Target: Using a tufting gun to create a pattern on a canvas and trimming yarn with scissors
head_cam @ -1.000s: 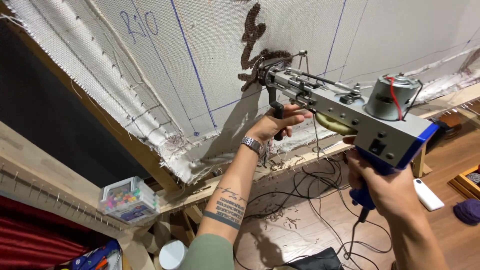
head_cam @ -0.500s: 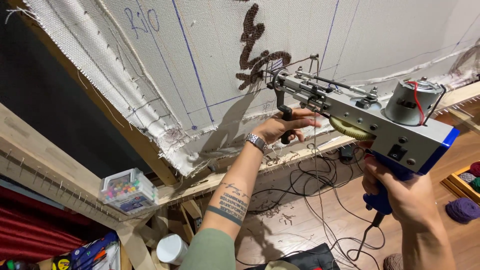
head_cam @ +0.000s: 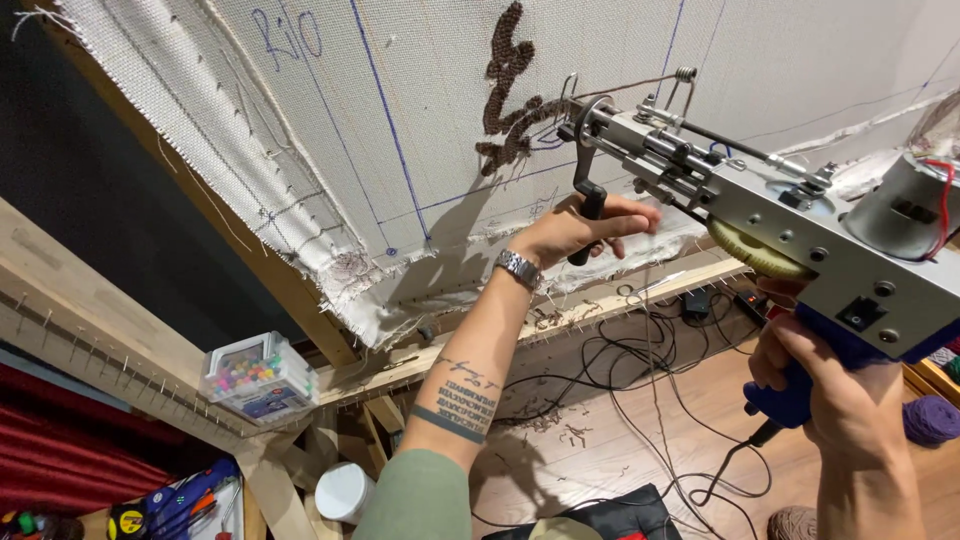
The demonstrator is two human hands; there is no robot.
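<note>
Pressing tufting gun (head_cam: 760,215) tip into cloth (head_cam: 420,120) at brown yarn patch (head_cam: 508,95); left hand (head_cam: 575,228) clamped on front handle, right hand (head_cam: 835,385) clamped on blue grip. Risks: tip drifting off the blue line, yarn feed snagging, cord (head_cam: 720,470) tangling below.

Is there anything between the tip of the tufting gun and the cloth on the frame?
Nothing visible. The tufting gun, held by the left hand on its front handle and the right hand on its blue grip, has its tip right at the stretched cloth, beside the brown tufted yarn. Only its own yarn strand runs there.
</note>
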